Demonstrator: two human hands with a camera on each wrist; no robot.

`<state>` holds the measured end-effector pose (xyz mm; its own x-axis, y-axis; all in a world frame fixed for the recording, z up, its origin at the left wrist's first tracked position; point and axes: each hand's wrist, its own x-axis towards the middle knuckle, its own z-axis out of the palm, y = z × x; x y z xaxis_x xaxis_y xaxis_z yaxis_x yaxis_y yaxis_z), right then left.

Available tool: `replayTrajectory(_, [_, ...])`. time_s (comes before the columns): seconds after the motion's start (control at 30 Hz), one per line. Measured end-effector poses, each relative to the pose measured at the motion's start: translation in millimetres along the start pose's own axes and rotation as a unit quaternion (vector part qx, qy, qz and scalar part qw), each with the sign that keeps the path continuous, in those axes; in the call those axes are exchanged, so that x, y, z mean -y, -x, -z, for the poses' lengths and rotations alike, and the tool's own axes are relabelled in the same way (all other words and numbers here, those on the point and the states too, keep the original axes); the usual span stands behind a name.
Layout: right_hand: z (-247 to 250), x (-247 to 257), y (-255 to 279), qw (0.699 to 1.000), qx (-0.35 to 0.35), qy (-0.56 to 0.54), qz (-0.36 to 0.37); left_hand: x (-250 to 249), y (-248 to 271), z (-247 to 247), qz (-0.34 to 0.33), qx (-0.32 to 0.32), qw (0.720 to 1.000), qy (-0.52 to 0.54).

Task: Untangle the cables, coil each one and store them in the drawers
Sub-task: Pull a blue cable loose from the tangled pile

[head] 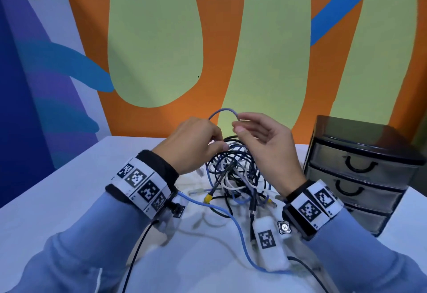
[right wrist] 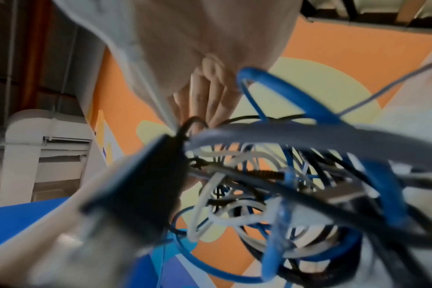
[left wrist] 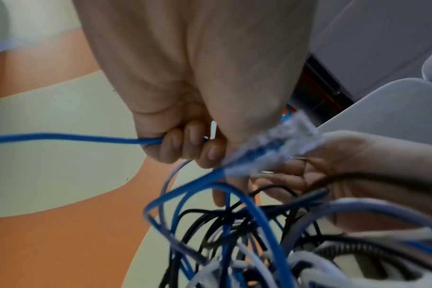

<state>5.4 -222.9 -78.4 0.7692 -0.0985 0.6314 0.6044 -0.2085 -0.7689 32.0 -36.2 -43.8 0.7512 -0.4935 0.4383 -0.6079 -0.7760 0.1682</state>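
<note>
A tangle of blue, black and white cables (head: 233, 172) lies on the white table (head: 69, 200), lifted a little between my hands. My left hand (head: 215, 141) grips a blue network cable (left wrist: 62, 136) in its curled fingers (left wrist: 185, 144). That cable arches up in a loop (head: 224, 109) to my right hand (head: 239, 123), which pinches it between thumb and forefinger, the other fingers (right wrist: 210, 93) spread loosely. A clear plug (left wrist: 279, 140) on a blue cable hangs blurred close to the left wrist camera. The dark drawer unit (head: 360, 168) at the right has all three drawers closed.
One blue cable strand (head: 233, 221) trails toward me over the table. A white adapter block (head: 270, 239) with a marker lies below my right wrist. A yellow-tipped plug (head: 208, 198) sticks out of the pile. The painted wall (head: 161, 38) stands behind the table.
</note>
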Motion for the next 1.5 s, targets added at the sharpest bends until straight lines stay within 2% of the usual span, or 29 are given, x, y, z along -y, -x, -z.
replayTrajectory(0.13, [1.8, 11.0, 12.1, 0.992, 0.119, 0.038, 0.003, -7.9, -1.2, 14.9, 0.015, 0.051, 0.998, -0.035])
replayTrajectory(0.2, [3.8, 14.9, 18.2, 0.986, 0.145, 0.079, -0.009, -12.8, 2.1, 21.7, 0.016, 0.066, 0.996, -0.061])
replayTrajectory(0.27, [3.8, 19.2, 26.3, 0.979, 0.167, 0.113, -0.022, -21.4, 10.7, 25.3, 0.005, 0.053, 0.996, -0.078])
replayTrajectory(0.37, [1.3, 25.6, 38.7, 0.973, 0.181, 0.140, -0.040, -32.6, 27.1, 24.0, 0.002, 0.006, 0.999, -0.041])
replayTrajectory(0.5, [-2.2, 35.8, 50.1, 0.968, 0.155, 0.196, -0.041, -41.7, 47.5, 22.4, 0.029, -0.084, 0.996, 0.016])
replayTrajectory(0.57, [-6.6, 34.8, 53.3, 0.954, 0.167, 0.248, -0.031, -47.8, 55.3, 24.2, 0.035, -0.122, 0.991, 0.039])
replayTrajectory(0.67, [-15.0, 30.1, 54.5, 0.939, 0.174, 0.288, -0.067, -55.7, 62.8, 29.9, 0.030, -0.169, 0.983, 0.063])
replayTrajectory(0.8, [-19.0, 15.4, 48.4, 0.937, 0.164, 0.288, -0.111, -57.1, 69.1, 37.0, 0.039, -0.247, 0.960, 0.124])
replayTrajectory(0.93, [-18.3, 11.5, 47.8, 0.931, 0.171, 0.299, -0.122, -49.8, 75.0, 41.0, 0.042, -0.329, 0.928, 0.172])
replayTrajectory(1.13, [-16.8, 18.7, 53.1, 0.914, 0.198, 0.338, -0.106, -44.7, 88.4, 38.6, 0.077, -0.382, 0.905, 0.171])
replayTrajectory(1.23, [-16.0, 19.4, 56.1, 0.918, 0.163, 0.351, -0.084, -36.1, 93.7, 49.2, 0.137, -0.354, 0.919, 0.110])
replayTrajectory(1.33, [-15.6, 25.2, 56.2, 0.922, 0.118, 0.363, -0.060, -27.0, 96.4, 63.0, 0.174, -0.265, 0.948, 0.012])
replayTrajectory(1.43, [-19.2, 28.7, 55.7, 0.904, 0.139, 0.402, -0.039, -30.3, 100.6, 68.4, 0.103, -0.167, 0.980, -0.045])
replayTrajectory(1.5, [-22.6, 28.8, 57.5, 0.897, 0.165, 0.409, -0.035, -35.7, 102.8, 66.3, 0.055, -0.125, 0.988, -0.074])
